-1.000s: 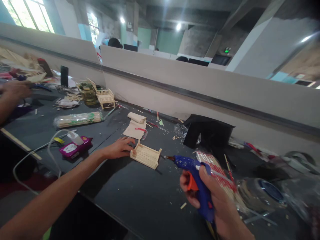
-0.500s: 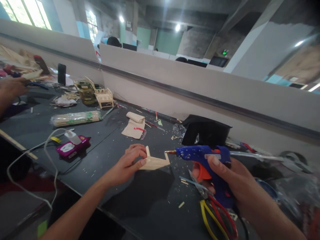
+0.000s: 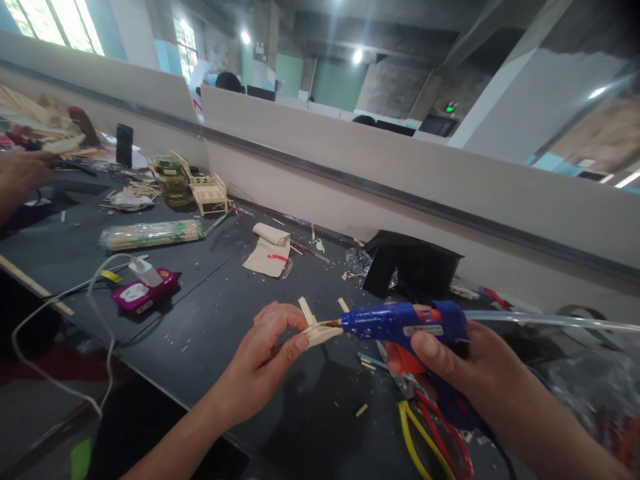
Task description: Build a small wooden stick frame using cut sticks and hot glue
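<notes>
– What could be going wrong here, taking it from the left?
– The left hand (image 3: 267, 353) is pinching the small wooden frame (image 3: 324, 335) just left of the glue gun (image 3: 380, 320), apparently raised off the counter (image 3: 200, 300). Fingertips are sitting near the nozzle (image 3: 331, 324), which is presumably running hot, so a slip could be burning them. Only that pinch seems to be steadying the frame; a loose grip could be letting it twist.
– And the right hand (image 3: 473, 360)?
– It's wrapping around the glue gun's handle. I can't tell whether it's squeezing the trigger (image 3: 406, 360); overdoing it could be leaving a blob.
– What else is lying about?
– Far left of the glue gun, a co-worker's hand (image 3: 23, 177) is showing; nearer, a purple power strip (image 3: 145, 293) is sitting. Beyond, left of the glue gun, a miniature chair (image 3: 210, 193) is standing.
– Anything in the way?
– Red and yellow tool handles (image 3: 407, 433) are lying just below the glue gun, so lowering it could be hitting them. Right of it, its glue stick (image 3: 545, 319) is jutting out above clear wrap (image 3: 583, 380), possibly snagging there.
</notes>
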Action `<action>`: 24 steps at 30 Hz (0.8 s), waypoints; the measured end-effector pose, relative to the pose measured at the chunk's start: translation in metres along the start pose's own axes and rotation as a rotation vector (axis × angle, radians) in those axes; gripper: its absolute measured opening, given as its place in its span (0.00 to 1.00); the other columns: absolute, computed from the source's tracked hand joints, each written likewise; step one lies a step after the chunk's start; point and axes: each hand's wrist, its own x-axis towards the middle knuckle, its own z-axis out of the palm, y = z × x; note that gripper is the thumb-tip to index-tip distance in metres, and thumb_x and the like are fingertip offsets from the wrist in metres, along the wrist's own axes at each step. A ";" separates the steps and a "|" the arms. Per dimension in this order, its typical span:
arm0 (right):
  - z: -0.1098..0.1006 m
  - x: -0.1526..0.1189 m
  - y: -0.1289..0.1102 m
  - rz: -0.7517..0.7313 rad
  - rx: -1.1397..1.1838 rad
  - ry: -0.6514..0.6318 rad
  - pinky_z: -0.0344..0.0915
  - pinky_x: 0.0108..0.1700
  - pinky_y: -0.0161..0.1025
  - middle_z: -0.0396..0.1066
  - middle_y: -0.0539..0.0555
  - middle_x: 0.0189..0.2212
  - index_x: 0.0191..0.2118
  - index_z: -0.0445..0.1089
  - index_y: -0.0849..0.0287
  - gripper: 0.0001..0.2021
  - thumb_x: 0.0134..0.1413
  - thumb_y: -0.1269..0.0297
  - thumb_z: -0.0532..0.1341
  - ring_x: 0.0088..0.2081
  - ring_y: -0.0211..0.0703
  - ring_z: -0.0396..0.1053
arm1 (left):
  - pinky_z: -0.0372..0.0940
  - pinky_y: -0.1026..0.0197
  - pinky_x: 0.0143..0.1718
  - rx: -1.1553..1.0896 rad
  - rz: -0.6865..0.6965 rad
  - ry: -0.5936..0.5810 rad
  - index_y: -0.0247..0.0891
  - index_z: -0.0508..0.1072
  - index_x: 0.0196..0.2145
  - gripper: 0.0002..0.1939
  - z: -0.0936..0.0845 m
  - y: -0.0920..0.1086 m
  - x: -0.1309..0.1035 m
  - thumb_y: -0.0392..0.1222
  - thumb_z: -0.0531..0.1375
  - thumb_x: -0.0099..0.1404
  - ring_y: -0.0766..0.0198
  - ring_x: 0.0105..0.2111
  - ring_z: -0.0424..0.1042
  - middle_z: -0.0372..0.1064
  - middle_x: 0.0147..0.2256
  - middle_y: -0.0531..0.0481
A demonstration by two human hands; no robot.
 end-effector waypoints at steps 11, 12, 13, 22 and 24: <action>0.001 -0.002 0.003 -0.056 -0.006 0.026 0.46 0.17 0.33 0.61 0.49 0.11 0.17 0.71 0.55 0.24 0.43 0.38 0.63 0.15 0.35 0.54 | 0.58 0.56 0.47 -0.026 0.042 -0.042 0.42 0.65 0.35 0.07 0.002 0.008 0.002 0.43 0.51 0.70 0.60 0.40 0.65 0.67 0.37 0.50; 0.001 -0.002 0.003 -0.050 -0.024 0.028 0.46 0.17 0.33 0.60 0.48 0.11 0.17 0.71 0.55 0.24 0.43 0.38 0.63 0.15 0.35 0.54 | 0.57 0.55 0.48 -0.025 0.044 -0.041 0.42 0.65 0.35 0.07 0.002 0.009 0.002 0.43 0.51 0.70 0.60 0.40 0.65 0.67 0.37 0.50; 0.000 -0.002 0.003 -0.044 -0.035 0.024 0.46 0.17 0.34 0.60 0.48 0.11 0.17 0.71 0.55 0.24 0.43 0.38 0.63 0.15 0.34 0.53 | 0.57 0.55 0.48 -0.022 0.045 -0.040 0.42 0.65 0.35 0.07 0.002 0.009 0.003 0.43 0.50 0.70 0.60 0.40 0.65 0.67 0.37 0.50; 0.000 -0.002 0.008 -0.028 0.011 0.018 0.45 0.17 0.34 0.57 0.47 0.11 0.17 0.71 0.55 0.21 0.43 0.41 0.65 0.15 0.34 0.50 | 0.53 0.53 0.54 -0.018 0.054 -0.031 0.42 0.65 0.35 0.06 0.002 0.011 0.005 0.43 0.52 0.69 0.61 0.39 0.65 0.68 0.36 0.51; -0.001 -0.001 0.008 -0.033 0.004 0.034 0.46 0.17 0.34 0.59 0.47 0.11 0.18 0.72 0.54 0.21 0.43 0.41 0.65 0.15 0.34 0.52 | 0.53 0.53 0.54 -0.020 0.058 -0.028 0.42 0.65 0.35 0.06 0.002 0.010 0.006 0.43 0.52 0.69 0.61 0.39 0.65 0.68 0.37 0.51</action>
